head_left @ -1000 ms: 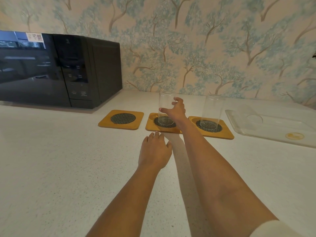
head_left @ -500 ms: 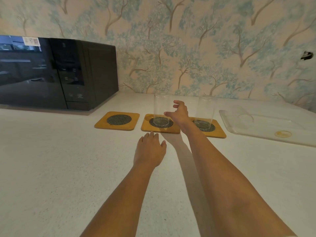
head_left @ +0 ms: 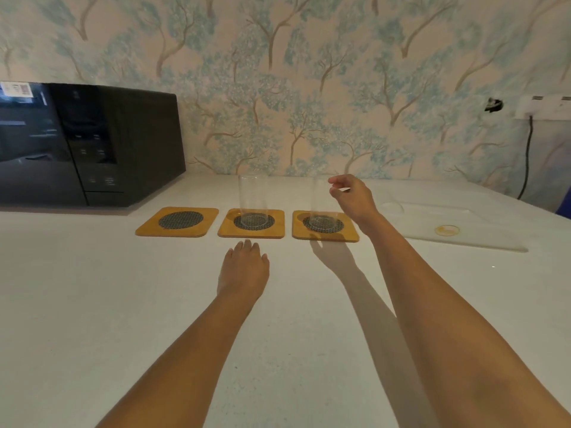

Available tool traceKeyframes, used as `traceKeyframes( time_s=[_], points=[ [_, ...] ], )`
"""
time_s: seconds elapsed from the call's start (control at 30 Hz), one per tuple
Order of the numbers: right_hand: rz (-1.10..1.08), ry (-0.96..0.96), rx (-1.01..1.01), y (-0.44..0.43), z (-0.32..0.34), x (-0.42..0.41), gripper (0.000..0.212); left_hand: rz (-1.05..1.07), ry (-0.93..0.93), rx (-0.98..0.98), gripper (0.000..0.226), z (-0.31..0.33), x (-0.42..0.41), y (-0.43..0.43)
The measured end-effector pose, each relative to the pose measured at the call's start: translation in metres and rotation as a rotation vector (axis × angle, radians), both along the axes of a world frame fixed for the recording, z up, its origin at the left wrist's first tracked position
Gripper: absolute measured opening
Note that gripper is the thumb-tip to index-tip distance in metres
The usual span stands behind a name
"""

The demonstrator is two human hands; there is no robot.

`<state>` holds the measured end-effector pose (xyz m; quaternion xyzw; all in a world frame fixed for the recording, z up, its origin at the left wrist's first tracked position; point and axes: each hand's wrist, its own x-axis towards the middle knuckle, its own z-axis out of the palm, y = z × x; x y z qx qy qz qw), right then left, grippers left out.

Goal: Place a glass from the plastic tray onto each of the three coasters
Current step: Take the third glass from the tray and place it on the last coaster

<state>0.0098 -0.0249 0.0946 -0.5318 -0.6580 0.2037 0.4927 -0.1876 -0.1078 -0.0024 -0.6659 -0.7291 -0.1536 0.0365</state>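
Observation:
Three wooden coasters with dark mesh centres lie in a row on the white counter. The left coaster [head_left: 177, 221] is bare. A clear glass [head_left: 252, 199] stands upright on the middle coaster [head_left: 251, 223], and a second clear glass [head_left: 321, 205] stands on the right coaster [head_left: 325, 226]. My right hand [head_left: 352, 197] hovers just right of the second glass, holding nothing, fingers loosely curled and apart. My left hand [head_left: 244, 267] rests flat on the counter in front of the middle coaster. The clear plastic tray [head_left: 463, 239] lies to the right, with one glass [head_left: 392, 206] lying at its far left end.
A black microwave [head_left: 89, 143] stands at the back left against the wallpapered wall. A wall socket with a black cable [head_left: 526, 162] is at the far right. A round yellow sticker [head_left: 447, 230] marks the tray.
My right hand has let go of the glass on the middle coaster and moved right, past the right glass. The left hand has stayed flat. The camera tilted up slightly.

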Motion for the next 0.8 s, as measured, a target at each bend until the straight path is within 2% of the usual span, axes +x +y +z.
traceKeyframes(
  time_s=[0.2, 0.47, 0.8],
  points=[
    [-0.093, -0.008, -0.030, -0.003, 0.014, 0.065, 0.032, -0.080, 0.064, 0.055, 0.049, 0.001, 0.068, 0.008],
    [-0.186, -0.126, -0.174, 0.012, 0.018, 0.139, 0.038, -0.182, -0.004, 0.057, 0.048, 0.005, 0.167, 0.026],
    [-0.231, -0.232, -0.398, 0.056, 0.014, 0.160, 0.053, -0.231, -0.065, 0.030, 0.050, 0.009, 0.217, 0.060]
  ],
)
